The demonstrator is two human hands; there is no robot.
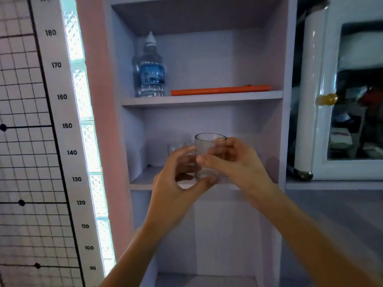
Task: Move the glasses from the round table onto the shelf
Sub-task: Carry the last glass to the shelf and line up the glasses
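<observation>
A clear drinking glass (pixel 209 148) is upright in front of the middle compartment of the pale lilac shelf (pixel 143 182). My left hand (pixel 176 183) wraps it from the left, thumb under its base. My right hand (pixel 238 164) grips it from the right, thumb across its front. Behind my left hand, faint outlines of other clear glasses (pixel 176 148) stand at the back of the same compartment; they are blurred. The round table is out of view.
On the compartment above stand a water bottle (pixel 151 71) and a flat orange strip (pixel 219 90). A white cabinet with a glass door and gold knob (pixel 327 99) stands right of the shelf on a grey counter (pixel 331 204). A height chart (pixel 62 125) hangs on the left.
</observation>
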